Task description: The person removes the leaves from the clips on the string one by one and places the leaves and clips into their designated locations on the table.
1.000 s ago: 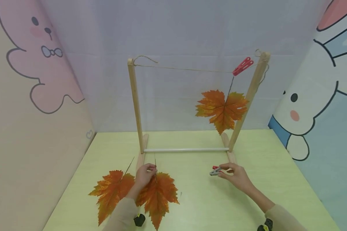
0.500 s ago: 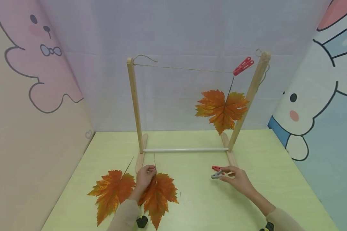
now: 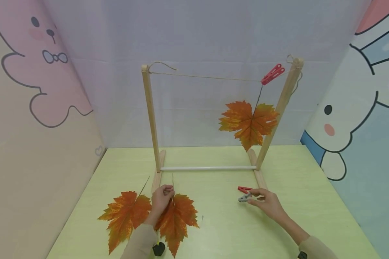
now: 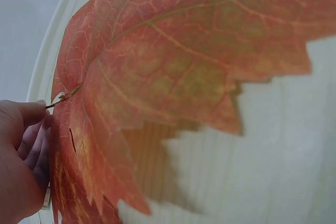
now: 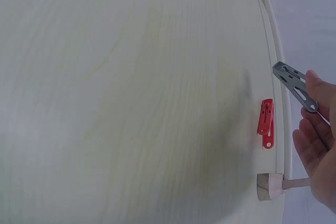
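My left hand (image 3: 162, 199) pinches the thin dark stem of an orange maple leaf (image 3: 178, 219), close to where stem and blade meet. In the left wrist view the veined leaf (image 4: 173, 51) spreads large beside the fingers. On the right, my right hand (image 3: 269, 205) holds a grey clothespin (image 3: 244, 197) between thumb and fingers. The right wrist view has that grey clothespin (image 5: 295, 85) raised above the table. A red clothespin (image 5: 266, 121) lies on the table nearby. Another orange maple leaf (image 3: 126, 216) lies to the left of my left hand.
A wooden frame (image 3: 153, 122) with a white crossbar (image 3: 207, 168) stands behind the hands. Twine (image 3: 207, 77) runs between its posts. A red clothespin (image 3: 272, 74) near the right post holds a hanging maple leaf (image 3: 249, 124). Patterned walls flank the table (image 3: 214, 230).
The right hand has drawn slightly down with the grey clothespin, which now sits apart from the red one on the table. The left hand has barely moved, still pinching the leaf stem.
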Available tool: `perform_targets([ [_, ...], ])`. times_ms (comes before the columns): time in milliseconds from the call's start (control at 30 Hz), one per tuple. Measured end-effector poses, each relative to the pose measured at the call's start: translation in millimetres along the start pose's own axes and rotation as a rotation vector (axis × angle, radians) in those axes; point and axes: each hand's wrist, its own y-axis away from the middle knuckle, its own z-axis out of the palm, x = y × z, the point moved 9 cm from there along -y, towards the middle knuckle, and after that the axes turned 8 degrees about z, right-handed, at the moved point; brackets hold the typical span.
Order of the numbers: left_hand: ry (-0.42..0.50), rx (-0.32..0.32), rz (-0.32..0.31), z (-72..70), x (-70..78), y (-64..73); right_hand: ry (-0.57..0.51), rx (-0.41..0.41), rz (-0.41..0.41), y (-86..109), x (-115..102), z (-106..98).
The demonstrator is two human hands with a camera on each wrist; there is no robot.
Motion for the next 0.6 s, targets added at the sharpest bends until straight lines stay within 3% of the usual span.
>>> perform_targets([
  [200,-0.016,0.018,0.023,-3.7,0.5,0.0,0.003,0.046,0.028,-0.4,5,-4],
  [600,-0.074,0.005,0.055,-6.6,4.5,1.5,-0.037,0.036,0.108,6.0,23,2],
])
